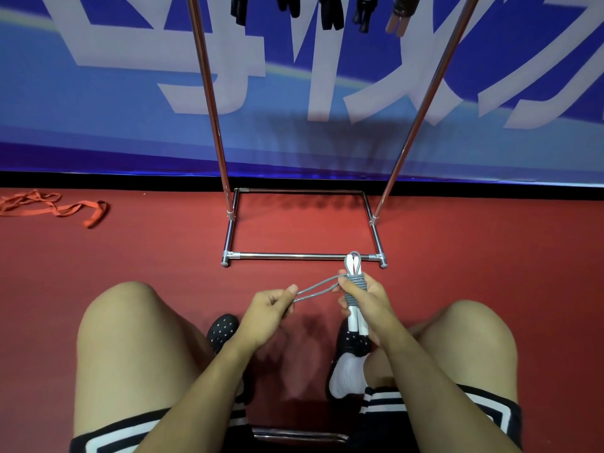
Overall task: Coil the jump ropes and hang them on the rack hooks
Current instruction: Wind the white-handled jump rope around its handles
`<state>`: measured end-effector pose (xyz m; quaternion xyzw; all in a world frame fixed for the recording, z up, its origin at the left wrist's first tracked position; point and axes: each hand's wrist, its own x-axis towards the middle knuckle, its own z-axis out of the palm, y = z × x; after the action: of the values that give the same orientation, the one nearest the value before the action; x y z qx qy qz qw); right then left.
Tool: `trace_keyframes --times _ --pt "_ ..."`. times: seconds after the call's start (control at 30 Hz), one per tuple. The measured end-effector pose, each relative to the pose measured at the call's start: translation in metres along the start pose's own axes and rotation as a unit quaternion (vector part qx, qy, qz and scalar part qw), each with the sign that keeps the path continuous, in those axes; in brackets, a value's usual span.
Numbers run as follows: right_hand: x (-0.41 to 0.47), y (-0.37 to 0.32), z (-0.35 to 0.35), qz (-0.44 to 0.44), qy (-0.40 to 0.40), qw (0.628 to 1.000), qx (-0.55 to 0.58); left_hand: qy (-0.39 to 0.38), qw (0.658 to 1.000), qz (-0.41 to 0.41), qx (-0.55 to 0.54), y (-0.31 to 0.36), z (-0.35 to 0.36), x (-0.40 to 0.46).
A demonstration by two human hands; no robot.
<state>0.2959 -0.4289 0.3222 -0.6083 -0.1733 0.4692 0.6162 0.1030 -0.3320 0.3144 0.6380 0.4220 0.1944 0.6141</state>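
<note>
Seated before chrome rack (304, 256) on red floor (147, 250). Grey jump rope (354, 289) held above floor between the knees, near rack's front base bar. Right hand (362, 299) curled around white handles (356, 322), rope wound around them, small loop protruding at top. Left hand (268, 308) pinching doubled free length, fingers (291, 291) clamped on it, strands taut toward bundle. Dark coiled ropes (330, 11) hanging from rack top. Orange strap (65, 207) on floor, far left.

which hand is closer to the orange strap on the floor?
Left. The left hand sits nearer the orange strap, which lies far left; the right hand is further right.
</note>
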Motion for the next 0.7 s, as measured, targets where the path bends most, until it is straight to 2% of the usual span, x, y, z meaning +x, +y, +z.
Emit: trace_keyframes --times 0.13,0.3,0.53,0.7 --pt "0.0 0.001 0.0 0.01 -0.006 0.999 -0.03 0.049 0.997 0.028 0.054 -0.006 -0.004 0.003" --pt "0.009 0.006 -0.001 0.088 -0.017 0.996 0.021 0.078 0.992 0.049 0.089 -0.006 -0.01 0.005" --pt "0.008 0.008 0.001 0.089 -0.018 0.996 -0.016 0.04 0.969 0.051 0.239 0.002 -0.015 0.001" --pt "0.003 0.014 0.006 0.059 -0.049 0.993 -0.091 0.037 0.967 0.067 0.241 0.004 -0.012 0.0"
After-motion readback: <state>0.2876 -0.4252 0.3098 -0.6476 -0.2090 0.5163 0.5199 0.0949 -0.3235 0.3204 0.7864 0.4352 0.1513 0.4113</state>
